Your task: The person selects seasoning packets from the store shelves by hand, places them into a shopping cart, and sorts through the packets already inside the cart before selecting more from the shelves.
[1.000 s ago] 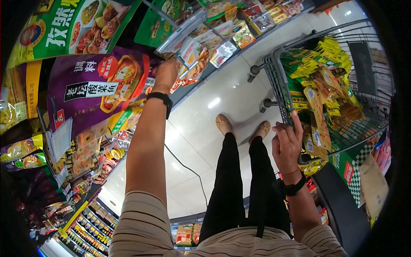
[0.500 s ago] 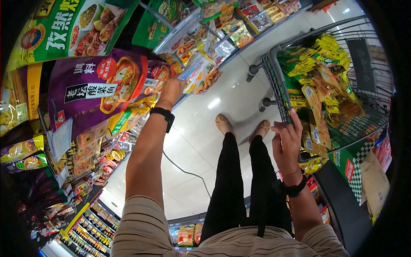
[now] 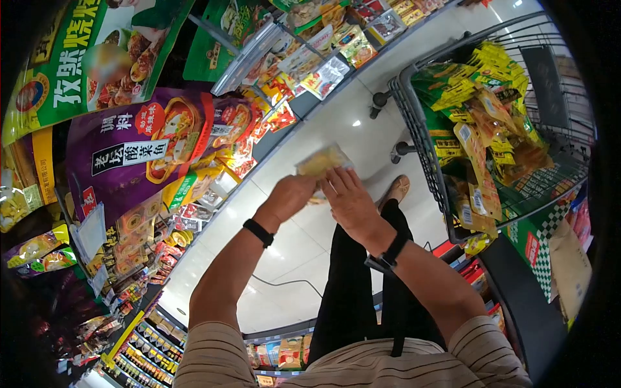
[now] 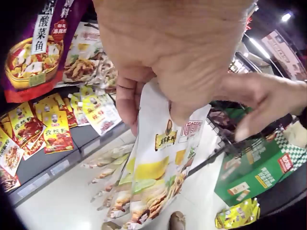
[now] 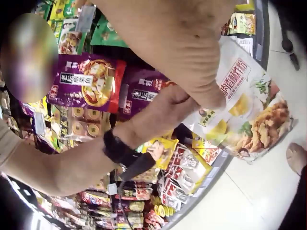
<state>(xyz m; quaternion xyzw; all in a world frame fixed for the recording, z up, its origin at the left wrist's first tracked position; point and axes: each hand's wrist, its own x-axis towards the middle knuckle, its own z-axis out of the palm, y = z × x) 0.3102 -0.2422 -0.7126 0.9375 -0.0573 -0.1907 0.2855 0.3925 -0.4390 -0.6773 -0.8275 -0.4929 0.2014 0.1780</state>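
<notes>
My left hand grips a fanned bunch of white seasoning packets by their top ends. Yellow bowls and fried food are printed on their fronts. In the head view the bunch hangs over the floor aisle, between the shelf and my legs. My right hand lies against the near side of the packets, its fingers fairly straight. The right wrist view shows a packet front-on beside both hands, its top partly hidden by my right hand.
To the left, shelves hold large purple fish-seasoning bags, a green bag and small red-yellow packets. On the right stands a shopping cart with yellow and green packets inside. A green checkered box is near it.
My left hand has drawn the white packets off the shelf and across over the aisle. My right hand has left the cart's side and come over to meet them.
</notes>
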